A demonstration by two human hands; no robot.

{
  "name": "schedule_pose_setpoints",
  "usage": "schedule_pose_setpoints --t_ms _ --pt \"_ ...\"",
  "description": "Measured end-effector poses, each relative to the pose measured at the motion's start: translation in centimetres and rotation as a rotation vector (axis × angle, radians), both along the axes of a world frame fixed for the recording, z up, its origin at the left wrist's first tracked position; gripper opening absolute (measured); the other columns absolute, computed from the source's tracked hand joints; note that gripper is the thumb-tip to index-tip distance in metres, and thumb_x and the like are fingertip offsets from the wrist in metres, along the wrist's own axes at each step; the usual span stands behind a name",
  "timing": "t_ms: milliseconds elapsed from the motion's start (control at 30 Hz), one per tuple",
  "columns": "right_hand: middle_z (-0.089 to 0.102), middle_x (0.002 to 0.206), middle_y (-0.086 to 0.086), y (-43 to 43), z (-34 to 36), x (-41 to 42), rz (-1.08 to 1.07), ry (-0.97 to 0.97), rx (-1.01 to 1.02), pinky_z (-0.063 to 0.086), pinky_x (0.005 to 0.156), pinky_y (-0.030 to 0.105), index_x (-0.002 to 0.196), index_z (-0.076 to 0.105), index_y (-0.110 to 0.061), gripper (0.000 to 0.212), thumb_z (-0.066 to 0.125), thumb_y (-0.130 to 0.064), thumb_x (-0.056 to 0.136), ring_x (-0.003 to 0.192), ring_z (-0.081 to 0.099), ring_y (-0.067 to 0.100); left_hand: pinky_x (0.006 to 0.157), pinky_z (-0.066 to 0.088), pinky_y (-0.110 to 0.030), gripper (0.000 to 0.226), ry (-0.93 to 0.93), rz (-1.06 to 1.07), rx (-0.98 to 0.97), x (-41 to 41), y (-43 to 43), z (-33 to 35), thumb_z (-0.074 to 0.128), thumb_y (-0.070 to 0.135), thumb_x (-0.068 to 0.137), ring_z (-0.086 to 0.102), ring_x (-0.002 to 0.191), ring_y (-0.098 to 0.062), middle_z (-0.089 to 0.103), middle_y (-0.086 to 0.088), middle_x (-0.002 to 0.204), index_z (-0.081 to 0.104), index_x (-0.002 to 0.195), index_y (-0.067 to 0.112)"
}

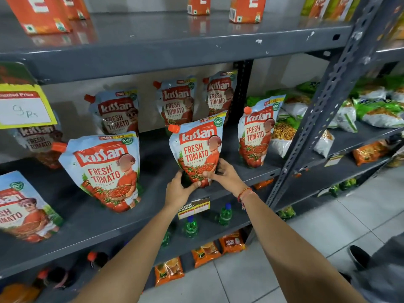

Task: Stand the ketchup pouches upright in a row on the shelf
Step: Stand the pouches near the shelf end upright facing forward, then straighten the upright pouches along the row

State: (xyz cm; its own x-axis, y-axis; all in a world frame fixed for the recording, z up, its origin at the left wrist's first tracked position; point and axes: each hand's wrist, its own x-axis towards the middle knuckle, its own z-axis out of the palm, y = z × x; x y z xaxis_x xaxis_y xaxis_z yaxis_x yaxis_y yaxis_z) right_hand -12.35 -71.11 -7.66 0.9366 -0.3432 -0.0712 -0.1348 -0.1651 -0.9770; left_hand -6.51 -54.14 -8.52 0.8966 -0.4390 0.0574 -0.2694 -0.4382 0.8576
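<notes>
Several Kissan ketchup pouches with orange caps stand on the grey middle shelf (229, 186). The one at the front centre (196, 147) is upright, and both my hands hold its base. My left hand (178, 190) grips the lower left corner, my right hand (225, 174) the lower right. Another pouch (105, 169) stands at the front left, one (256, 134) at the front right, and one (19, 208) is cut off by the left edge. More pouches (177, 101) lean against the back wall.
A yellow price tag (24, 106) hangs from the shelf above at the left. Orange cartons (247, 8) stand on the top shelf. A grey upright post (323, 101) divides this rack from snack bags (376, 110) on the right. Green bottles (191, 227) sit on the shelf below.
</notes>
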Motion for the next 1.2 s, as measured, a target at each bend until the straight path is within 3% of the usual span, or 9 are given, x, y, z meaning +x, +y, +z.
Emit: schedule_pose_setpoints --t_ms 100,233,567,733,867,967,1067,1133,1200 --pt "0.061 0.127 0.005 -0.6 0.1 -0.5 -0.008 0.013 -0.022 0.042 0.106 0.043 0.122 0.052 -0.018 0.055 0.077 -0.030 0.074 0.120 0.055 0.021 0.109 0.032 -0.049 0.067 -0.049 0.019 0.085 -0.5 -0.8 -0.2 0.068 0.046 0.077 0.055 0.119 -0.026 0.062 -0.005 0.126 0.045 0.132 0.015" --pt "0.060 0.130 0.009 -1.4 -0.4 -1.1 -0.011 0.031 -0.034 0.041 0.107 0.037 0.129 0.048 -0.013 0.063 0.078 -0.023 0.074 0.122 0.054 0.022 0.117 0.010 -0.047 0.067 -0.058 0.037 0.111 -1.0 -1.4 -0.5 0.062 0.048 0.080 0.049 0.125 -0.024 0.061 -0.002 0.128 0.041 0.135 0.017" --pt "0.060 0.129 0.008 -2.1 -1.3 -1.0 -0.014 0.016 -0.023 0.042 0.101 0.027 0.130 0.047 -0.016 0.065 0.079 -0.025 0.073 0.121 0.055 0.020 0.110 0.029 -0.052 0.067 -0.052 -0.004 0.077 -0.7 -1.4 -0.3 0.069 0.039 0.078 0.051 0.123 -0.029 0.062 -0.006 0.128 0.043 0.135 0.015" --pt "0.058 0.132 0.007 -2.3 -1.7 -1.0 -0.014 0.020 -0.022 0.041 0.107 0.035 0.130 0.046 -0.018 0.066 0.078 -0.028 0.074 0.123 0.052 0.020 0.110 0.030 -0.052 0.067 -0.039 0.006 0.090 -0.9 -1.6 -0.2 0.069 0.039 0.077 0.049 0.124 -0.031 0.061 -0.007 0.129 0.043 0.134 0.015" --pt "0.056 0.130 0.003 -1.2 -1.5 -1.7 -0.095 0.000 -0.002 0.039 0.101 0.024 0.132 0.046 -0.014 0.067 0.078 -0.025 0.074 0.123 0.051 0.016 0.106 0.036 -0.052 0.070 0.008 -0.042 0.092 -0.7 -1.4 0.0 0.069 0.038 0.079 0.046 0.128 -0.031 0.056 -0.007 0.135 0.038 0.138 0.016" --pt "0.060 0.123 0.005 1.0 -1.7 -2.9 -0.343 -0.078 -0.016 0.043 0.097 0.023 0.127 0.052 -0.009 0.062 0.079 -0.023 0.073 0.115 0.055 0.015 0.107 0.039 -0.043 0.066 0.037 -0.073 0.014 -1.4 -0.6 0.6 0.068 0.031 0.081 0.048 0.127 -0.026 0.054 -0.007 0.136 0.038 0.138 0.016" --pt "0.064 0.103 0.006 5.4 -1.6 -3.9 -0.604 -0.235 -0.055 0.045 0.075 0.004 0.098 0.062 -0.023 0.027 0.077 -0.025 0.075 0.092 0.063 0.014 0.096 0.041 -0.022 0.053 0.035 -0.023 -0.133 -2.4 2.1 1.6 0.064 0.027 0.085 0.055 0.116 -0.016 0.060 -0.007 0.127 0.046 0.133 0.013" --pt "0.066 0.091 0.009 8.6 -1.4 -3.6 -0.619 -0.325 -0.080 0.046 0.068 0.006 0.083 0.060 -0.033 0.017 0.075 -0.026 0.078 0.079 0.063 0.005 0.086 0.041 -0.009 0.041 -0.003 0.036 -0.226 -2.9 5.0 2.0 0.061 0.027 0.087 0.060 0.102 -0.006 0.065 -0.003 0.115 0.054 0.125 0.014" --pt "0.067 0.084 0.004 11.4 -0.9 -2.5 -0.537 -0.327 -0.064 0.048 0.069 0.013 0.082 0.062 -0.027 0.013 0.075 -0.029 0.078 0.075 0.063 0.003 0.077 0.041 -0.001 0.026 -0.057 0.111 -0.304 -3.1 8.3 2.0 0.059 0.025 0.088 0.061 0.092 0.001 0.068 0.000 0.103 0.061 0.112 0.016"
